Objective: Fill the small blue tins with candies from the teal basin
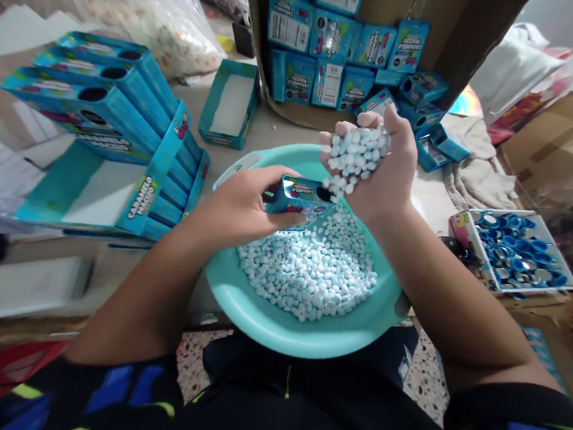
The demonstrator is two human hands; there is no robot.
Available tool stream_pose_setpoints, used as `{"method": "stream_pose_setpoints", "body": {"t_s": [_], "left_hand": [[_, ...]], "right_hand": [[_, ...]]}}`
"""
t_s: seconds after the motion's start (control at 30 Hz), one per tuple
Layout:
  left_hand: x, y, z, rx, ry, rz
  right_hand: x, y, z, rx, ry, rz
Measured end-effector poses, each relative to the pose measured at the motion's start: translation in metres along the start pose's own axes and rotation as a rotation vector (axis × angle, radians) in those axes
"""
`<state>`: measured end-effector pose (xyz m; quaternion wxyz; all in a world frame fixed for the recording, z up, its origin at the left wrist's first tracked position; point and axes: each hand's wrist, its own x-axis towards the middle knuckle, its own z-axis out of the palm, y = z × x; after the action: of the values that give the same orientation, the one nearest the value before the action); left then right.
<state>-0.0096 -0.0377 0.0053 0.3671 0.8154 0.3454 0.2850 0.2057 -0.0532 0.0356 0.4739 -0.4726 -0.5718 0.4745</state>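
My left hand [245, 201] grips a small blue candy box [298, 199], holding it tilted over the bowl with its dark round opening towards the right. Palm up, my right hand [390, 174] is cupped around a heap of small pale blue and white candies [359, 151]. Several of these lie at the heel of the palm, right by the box's opening. Beneath both hands sits a turquoise plastic bowl [300, 340], with a large pile of the same candies [306, 277] in it. How full the box is stays hidden.
At the left, a display tray [140, 195] holds several upright candy boxes. A shallow blue tray [229, 103] lies behind the bowl. A large cardboard carton [474, 51] contains stacked blue boxes. To the right stands a white box [567, 276] of blue and silvery pieces.
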Motion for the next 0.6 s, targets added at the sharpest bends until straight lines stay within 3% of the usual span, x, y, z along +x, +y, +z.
{"method": "stream_pose_setpoints", "body": {"t_s": [0.17, 0.37, 0.6], "left_hand": [[-0.001, 0.002, 0.000, -0.016, -0.015, -0.001], [0.000, 0.002, -0.002, 0.056, -0.019, 0.015], [-0.001, -0.002, -0.001, 0.024, -0.025, 0.020]], "right_hand": [[-0.004, -0.002, 0.006, -0.053, -0.103, 0.073], [-0.007, -0.001, 0.012, 0.330, 0.078, -0.038], [-0.013, -0.008, 0.016, 0.162, 0.077, -0.033]]}}
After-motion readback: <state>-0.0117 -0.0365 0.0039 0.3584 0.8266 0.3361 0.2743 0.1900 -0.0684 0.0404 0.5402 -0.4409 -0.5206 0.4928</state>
